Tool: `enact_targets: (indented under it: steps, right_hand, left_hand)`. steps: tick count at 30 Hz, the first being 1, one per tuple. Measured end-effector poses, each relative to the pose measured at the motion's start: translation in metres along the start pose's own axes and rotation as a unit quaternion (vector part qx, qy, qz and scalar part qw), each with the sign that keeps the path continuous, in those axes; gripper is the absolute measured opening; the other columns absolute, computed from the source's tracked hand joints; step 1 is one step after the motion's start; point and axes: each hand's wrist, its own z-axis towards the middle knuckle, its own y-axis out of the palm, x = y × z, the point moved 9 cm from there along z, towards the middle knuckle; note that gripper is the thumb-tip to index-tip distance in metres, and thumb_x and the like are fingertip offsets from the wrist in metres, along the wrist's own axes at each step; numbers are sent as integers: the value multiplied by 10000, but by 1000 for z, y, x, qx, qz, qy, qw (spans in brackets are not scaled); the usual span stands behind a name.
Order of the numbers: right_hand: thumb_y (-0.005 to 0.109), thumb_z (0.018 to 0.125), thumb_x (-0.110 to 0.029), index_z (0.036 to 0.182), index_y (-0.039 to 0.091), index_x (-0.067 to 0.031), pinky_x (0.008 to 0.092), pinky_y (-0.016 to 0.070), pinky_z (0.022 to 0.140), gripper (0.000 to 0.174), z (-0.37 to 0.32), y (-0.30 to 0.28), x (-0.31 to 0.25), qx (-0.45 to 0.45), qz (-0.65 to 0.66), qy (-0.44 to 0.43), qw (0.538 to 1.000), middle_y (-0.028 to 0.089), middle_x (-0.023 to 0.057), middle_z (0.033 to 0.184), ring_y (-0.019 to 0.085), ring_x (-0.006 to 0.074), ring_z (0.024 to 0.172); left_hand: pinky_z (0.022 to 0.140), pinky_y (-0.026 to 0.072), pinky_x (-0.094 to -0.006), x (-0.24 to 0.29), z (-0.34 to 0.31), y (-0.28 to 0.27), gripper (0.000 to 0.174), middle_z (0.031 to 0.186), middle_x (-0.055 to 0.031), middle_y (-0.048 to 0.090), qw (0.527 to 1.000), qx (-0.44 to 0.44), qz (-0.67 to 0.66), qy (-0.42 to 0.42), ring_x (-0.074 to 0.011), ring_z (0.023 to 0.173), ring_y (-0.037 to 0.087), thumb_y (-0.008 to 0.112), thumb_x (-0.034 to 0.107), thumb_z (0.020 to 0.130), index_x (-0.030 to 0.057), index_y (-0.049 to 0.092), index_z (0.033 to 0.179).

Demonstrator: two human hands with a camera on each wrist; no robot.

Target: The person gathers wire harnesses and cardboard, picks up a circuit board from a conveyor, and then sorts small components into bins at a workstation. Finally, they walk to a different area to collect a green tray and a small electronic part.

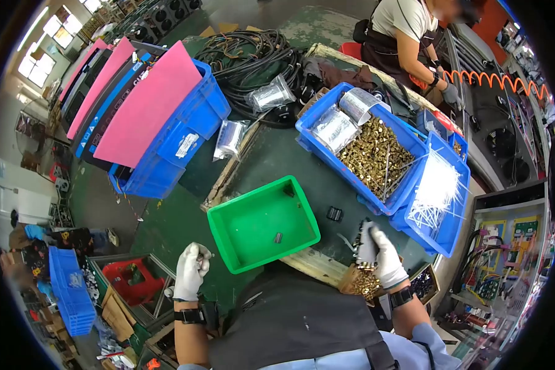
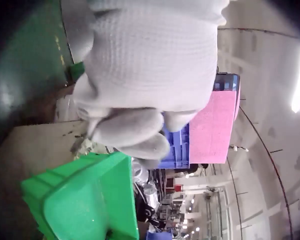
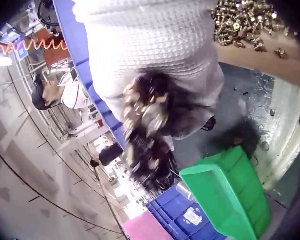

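Note:
My right hand [image 1: 387, 262], in a white work glove, is over a box of brass-coloured screws [image 1: 365, 283]. It grips a cluster of small dark and brass-coloured parts [image 3: 149, 127], blurred in the right wrist view; their exact kind I cannot tell. My gloved left hand [image 1: 192, 271] hangs left of a green bin [image 1: 264, 264], fingers [image 2: 132, 127] loosely bent, nothing visible in them. Inside the bin lies one small dark piece [image 1: 278, 237]. A black ribbed block [image 1: 334, 213] rests on the green table between the bin and the right hand.
At the back right, a blue bin [image 1: 345, 174] holds brass fasteners and plastic-wrapped packs, beside a blue tray of white strips [image 1: 435, 191]. Left stands a blue crate [image 1: 166, 163] with pink sheets [image 1: 148, 111]. Coiled black cables [image 1: 246, 58] lie behind. Another person [image 1: 407, 37] works at the far right.

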Motion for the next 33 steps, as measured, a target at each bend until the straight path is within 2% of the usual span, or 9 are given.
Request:
enact_targets:
  steps: [2, 4, 6, 8, 11, 19, 22, 26, 33]
  right_hand:
    - [614, 905, -230, 1070, 620, -35, 262, 503, 708, 255, -2, 9, -6, -25, -195, -9, 981, 636, 10, 929, 603, 114, 777]
    - [609, 905, -211, 1048, 624, -12, 263, 493, 705, 246, 4, 3, 7, -83, -334, -10, 939, 638, 17, 939, 589, 96, 797]
    - [596, 906, -207, 1026, 615, 40, 264, 486, 662, 276, 4, 9, 10, -93, -442, -63, 890, 643, 21, 837, 580, 87, 723]
    - [608, 881, -225, 991, 609, 47, 326, 503, 642, 293, 0, 22, 8, -35, -522, -100, 846, 666, 101, 805, 634, 180, 670]
    - [608, 839, -270, 960, 594, 17, 457, 500, 674, 311, 12, 28, 14, 50, -697, -297, 650, 629, 267, 837, 621, 424, 772]
    - [568, 851, -280, 1017, 580, -7, 475, 498, 705, 319, 25, 145, 91, -30, -796, -309, 520, 640, 230, 826, 630, 406, 787]
    - [594, 841, -280, 1126, 583, 7, 412, 488, 768, 405, 3, 257, 172, -251, -712, -198, 625, 633, 257, 946, 632, 371, 880]
    - [557, 947, -190, 1162, 577, 8, 272, 492, 803, 292, -17, 384, 319, -406, -528, 33, 745, 638, 22, 1000, 598, 115, 878]
    - [604, 906, -281, 1180, 587, -61, 370, 539, 782, 353, 42, 528, 475, -372, -360, 199, 832, 671, 58, 1002, 652, 207, 861]
  left_hand:
    - [424, 314, -208, -11, 0, -4, 445, 661, -3, 498, 954, 25, 297, -17, -61, 480, 407, 463, 504, 957, 100, 522, 780]
    - [425, 318, -215, -38, 13, -13, 498, 628, 27, 488, 945, 34, 321, -52, -52, 475, 417, 527, 577, 900, 102, 522, 750]
    - [595, 476, -356, -50, 24, -1, 671, 704, -146, 616, 803, -27, 595, -33, -250, 648, 607, 554, 633, 845, -36, 588, 811]
    - [731, 487, -412, -57, 23, 20, 559, 838, -232, 656, 793, -76, 602, -57, -354, 822, 650, 621, 527, 831, -22, 651, 932]
    - [690, 485, -353, -45, 22, -10, 360, 803, -140, 673, 862, -62, 503, -7, -227, 762, 648, 631, 316, 864, -38, 649, 925]
    - [624, 467, -309, 53, -56, -208, 276, 760, -68, 661, 910, 62, 410, -24, -118, 710, 583, 578, 194, 855, -55, 655, 947]
    - [635, 463, -420, 55, -61, -332, 439, 727, -218, 633, 818, 167, 550, 10, -311, 663, 618, 606, 398, 821, -38, 656, 835]
    - [771, 460, -482, 65, -72, -434, 507, 861, -239, 659, 802, 264, 536, 0, -395, 835, 622, 499, 527, 858, 65, 707, 882]
    - [685, 475, -476, 67, -46, -578, 460, 789, -214, 654, 797, 453, 399, -19, -389, 798, 635, 538, 491, 859, 54, 682, 845]
